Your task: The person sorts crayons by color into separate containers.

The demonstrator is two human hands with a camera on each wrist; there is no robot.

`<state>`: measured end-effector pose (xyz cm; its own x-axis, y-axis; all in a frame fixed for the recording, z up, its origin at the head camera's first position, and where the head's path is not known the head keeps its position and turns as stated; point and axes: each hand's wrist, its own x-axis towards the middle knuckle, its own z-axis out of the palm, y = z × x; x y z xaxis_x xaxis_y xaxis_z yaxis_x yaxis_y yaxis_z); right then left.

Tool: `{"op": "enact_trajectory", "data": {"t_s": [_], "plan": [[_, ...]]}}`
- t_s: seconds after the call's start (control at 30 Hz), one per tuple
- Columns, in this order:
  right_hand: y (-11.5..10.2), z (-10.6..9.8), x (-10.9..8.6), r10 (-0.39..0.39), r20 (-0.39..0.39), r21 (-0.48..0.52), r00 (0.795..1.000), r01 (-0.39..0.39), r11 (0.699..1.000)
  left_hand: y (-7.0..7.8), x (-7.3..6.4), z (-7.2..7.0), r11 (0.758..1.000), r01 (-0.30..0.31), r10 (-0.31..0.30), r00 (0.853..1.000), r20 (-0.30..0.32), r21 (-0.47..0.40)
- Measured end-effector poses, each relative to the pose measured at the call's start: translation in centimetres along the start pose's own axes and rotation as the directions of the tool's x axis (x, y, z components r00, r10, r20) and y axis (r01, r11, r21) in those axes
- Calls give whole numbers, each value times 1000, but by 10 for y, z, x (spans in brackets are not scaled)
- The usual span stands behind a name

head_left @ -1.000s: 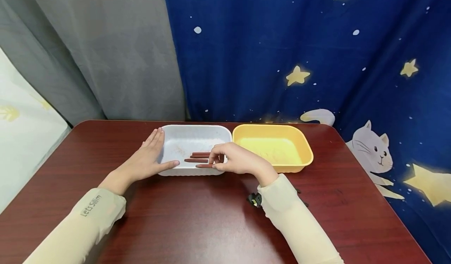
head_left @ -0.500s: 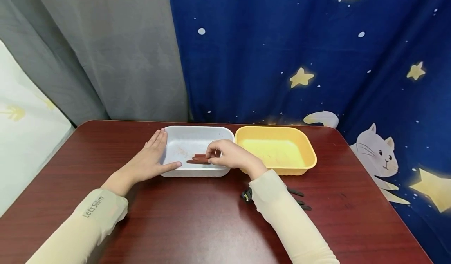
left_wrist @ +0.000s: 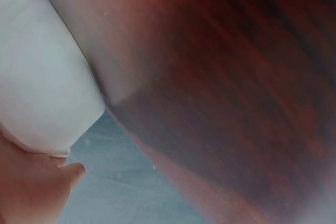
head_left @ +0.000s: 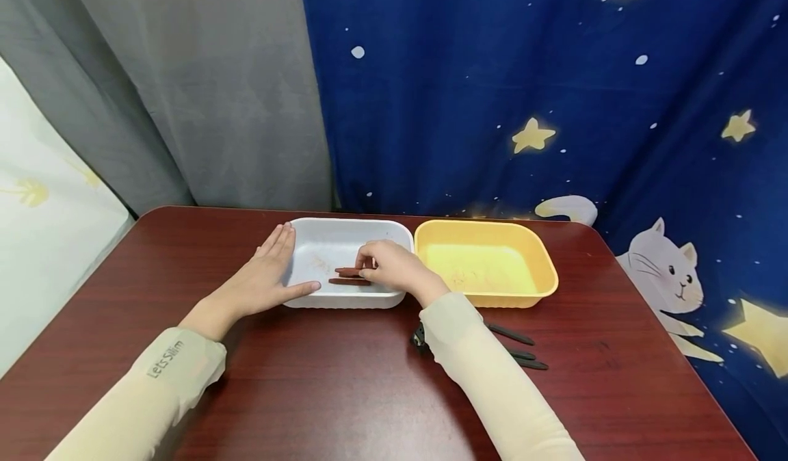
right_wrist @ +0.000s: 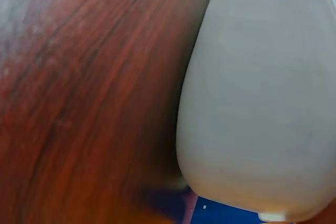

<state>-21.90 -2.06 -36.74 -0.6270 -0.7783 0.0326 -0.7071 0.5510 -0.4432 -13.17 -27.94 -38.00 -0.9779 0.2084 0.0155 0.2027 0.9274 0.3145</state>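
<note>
A white plastic tub (head_left: pixel 341 300) stands at the far middle of the table, with several thin brown crayon-like sticks (head_left: pixel 340 281) lying in its front part. My left hand (head_left: pixel 263 278) rests on the tub's left end, fingers straight, thumb along the front rim. Over the right half of the tub, my right hand (head_left: pixel 392 265) reaches in with bent fingers. Its thumb and forefinger pinch a brown stick; the fingers hide the sticks' right ends. Both wrist views show mostly the tub's outer wall (left_wrist: pixel 42 66), with part of the left hand (left_wrist: pixel 31 190) low in the left one.
A yellow plastic tub (head_left: pixel 486 300) stands directly right of the white one. Several black sticks (head_left: pixel 523 356) lie on the table (head_left: pixel 320 386), partly hidden by the right sleeve. Grey and blue curtains (head_left: pixel 431 91) hang behind the table.
The right hand has shifted left and deeper into the white tub, and the stick at its front rim now lies farther in. More black sticks show. The left hand stays put.
</note>
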Motion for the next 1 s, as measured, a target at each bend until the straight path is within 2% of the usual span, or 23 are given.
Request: {"op": "enact_trajectory", "data": {"t_s": [0.2, 0.43, 0.63, 0.77, 1.0], "plan": [[-1, 2, 3, 61, 2, -82, 998, -61, 995, 0, 1, 1, 1000, -14, 14, 1000, -1, -2], [-2, 2, 4, 73, 16, -149, 997, -70, 986, 0, 1, -2, 1000, -18, 18, 1000, -7, 0], [0, 2, 5, 62, 25, -104, 998, -59, 993, 0, 1, -2, 1000, -16, 16, 1000, -4, -6], [0, 1, 1, 21, 16, -52, 1000, -20, 998, -1, 0, 0, 1000, -8, 8, 1000, -1, -9], [1, -5, -14, -7, -57, -68, 998, 3, 998, -1, 1, 1, 1000, -16, 16, 1000, -3, 3]]}}
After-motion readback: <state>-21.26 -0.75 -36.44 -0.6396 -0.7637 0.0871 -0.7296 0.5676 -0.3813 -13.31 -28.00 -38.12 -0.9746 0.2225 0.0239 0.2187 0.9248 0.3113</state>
